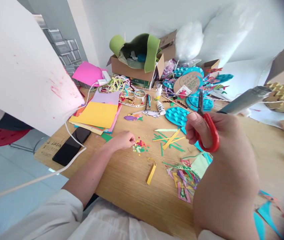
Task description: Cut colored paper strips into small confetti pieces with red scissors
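Observation:
My right hand (214, 146) is raised over the right side of the table. Its thumb and fingers are closed through the red-handled scissors (213, 133), whose dark blades point up and away. My left hand (125, 140) rests low at the edge of a small heap of coloured paper dots (140, 145). Its fingers are pinched together; whatever is between them is hidden. To the right of the heap lie narrow green and yellow paper strips (170, 140). A folded yellow strip (151, 173) is nearer to me.
Paper scraps (183, 185) lie below my right hand. A black phone (71, 146), a white cable (69, 163) and stacked coloured sheets (97, 115) are at the left. Glue bottles (161, 108), blue textured pieces (177, 116) and a cardboard box (132, 68) stand farther back.

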Demonstrator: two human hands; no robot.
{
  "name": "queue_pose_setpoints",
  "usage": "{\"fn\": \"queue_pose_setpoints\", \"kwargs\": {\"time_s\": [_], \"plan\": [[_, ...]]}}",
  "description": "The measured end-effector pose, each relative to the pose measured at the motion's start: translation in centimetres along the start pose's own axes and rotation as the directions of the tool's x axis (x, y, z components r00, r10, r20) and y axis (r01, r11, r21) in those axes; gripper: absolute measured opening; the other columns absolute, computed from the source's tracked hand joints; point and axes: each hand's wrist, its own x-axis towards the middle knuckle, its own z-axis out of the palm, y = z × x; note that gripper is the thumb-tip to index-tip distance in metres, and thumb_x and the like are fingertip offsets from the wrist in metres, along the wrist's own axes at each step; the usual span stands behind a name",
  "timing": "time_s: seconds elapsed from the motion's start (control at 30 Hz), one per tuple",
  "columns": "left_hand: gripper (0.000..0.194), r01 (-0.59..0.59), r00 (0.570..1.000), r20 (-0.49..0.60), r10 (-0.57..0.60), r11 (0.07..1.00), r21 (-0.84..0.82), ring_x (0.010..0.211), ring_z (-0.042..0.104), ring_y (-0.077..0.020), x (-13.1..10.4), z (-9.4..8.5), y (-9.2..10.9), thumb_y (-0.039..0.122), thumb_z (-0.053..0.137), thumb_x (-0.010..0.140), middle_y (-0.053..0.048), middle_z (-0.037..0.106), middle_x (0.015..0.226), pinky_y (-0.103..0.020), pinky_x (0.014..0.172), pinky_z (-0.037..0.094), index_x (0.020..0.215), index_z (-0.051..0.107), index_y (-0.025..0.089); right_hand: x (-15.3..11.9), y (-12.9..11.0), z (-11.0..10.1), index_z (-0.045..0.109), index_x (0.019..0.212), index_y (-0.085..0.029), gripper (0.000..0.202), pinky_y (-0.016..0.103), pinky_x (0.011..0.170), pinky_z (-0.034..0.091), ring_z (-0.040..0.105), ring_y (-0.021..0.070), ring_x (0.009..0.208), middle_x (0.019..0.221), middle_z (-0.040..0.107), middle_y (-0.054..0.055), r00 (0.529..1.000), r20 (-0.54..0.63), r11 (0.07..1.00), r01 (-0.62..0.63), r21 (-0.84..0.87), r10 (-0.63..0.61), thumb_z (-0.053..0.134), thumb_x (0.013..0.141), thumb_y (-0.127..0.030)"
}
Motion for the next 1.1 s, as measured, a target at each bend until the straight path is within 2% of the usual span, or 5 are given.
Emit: {"fn": "queue_pose_setpoints", "kwargs": {"time_s": [0.5, 0.67, 0.8, 0.93, 1.1], "plan": [[0.011, 0.055, 0.992, -0.109, -0.056, 0.998, -0.01, 0.067, 0.063, -0.015, 0.0, 0.2, -0.2, 0.014, 0.062, 0.067, -0.004, 0.073, 0.074, -0.023, 0.061, 0.042, 0.073, 0.072, 0.015, -0.5, -0.9, 0.1, 0.057, 0.054, -0.017, 0.046, 0.015, 0.033, 0.033, 0.046, 0.0061, 0.036, 0.045, 0.056, 0.0, 0.999, -0.015, 0.999, -0.035, -0.014, 0.035, 0.064, 0.081, -0.054], [0.018, 0.049, 0.992, -0.109, -0.056, 0.997, -0.064, 0.074, 0.066, -0.015, 0.1, 0.0, -0.5, 0.011, 0.06, 0.072, -0.003, 0.074, 0.08, -0.023, 0.069, 0.047, 0.081, 0.074, 0.017, -0.6, -1.2, 0.3, 0.057, 0.054, -0.017, 0.044, 0.014, 0.034, 0.034, 0.047, 0.0058, 0.038, 0.045, 0.056, -0.001, 0.999, -0.026, 0.999, -0.032, -0.012, 0.031, 0.063, 0.081, -0.051], [0.031, -0.001, 0.97, -0.242, 0.007, 1.0, 0.021, 0.088, 0.066, -0.0175, 0.2, 0.3, -1.0, 0.008, 0.05, 0.081, -0.006, 0.073, 0.095, -0.029, 0.085, 0.049, 0.093, 0.076, 0.019, -0.7, -1.3, 0.2, 0.057, 0.054, -0.017, 0.042, 0.014, 0.034, 0.033, 0.046, 0.0055, 0.037, 0.045, 0.055, -0.001, 0.999, -0.054, 0.999, -0.009, -0.042, 0.006, 0.062, 0.083, -0.047], [0.037, -0.102, 0.94, -0.294, 0.172, 0.965, 0.24, 0.123, 0.05, -0.0257, 0.0, 1.5, -0.9, 0.012, 0.046, 0.085, -0.01, 0.06, 0.128, -0.04, 0.105, 0.04, 0.106, 0.074, 0.023, -0.6, -1.2, 0.0, 0.057, 0.054, -0.018, 0.041, 0.015, 0.034, 0.033, 0.047, 0.0061, 0.037, 0.044, 0.054, -0.001, 0.998, -0.056, 0.998, 0.02, -0.061, -0.024, 0.06, 0.083, -0.047], [0.041, -0.063, 0.961, -0.234, 0.148, 0.94, 0.336, 0.142, 0.026, -0.0333, -0.4, 3.1, 0.7, 0.025, 0.038, 0.093, -0.016, 0.042, 0.148, -0.05, 0.114, 0.026, 0.121, 0.065, 0.013, -0.5, -0.9, -0.4, 0.056, 0.053, -0.018, 0.043, 0.016, 0.033, 0.033, 0.046, 0.007, 0.036, 0.044, 0.056, -0.001, 0.998, -0.049, 0.998, 0.032, -0.057, -0.035, 0.061, 0.083, -0.05]]}}
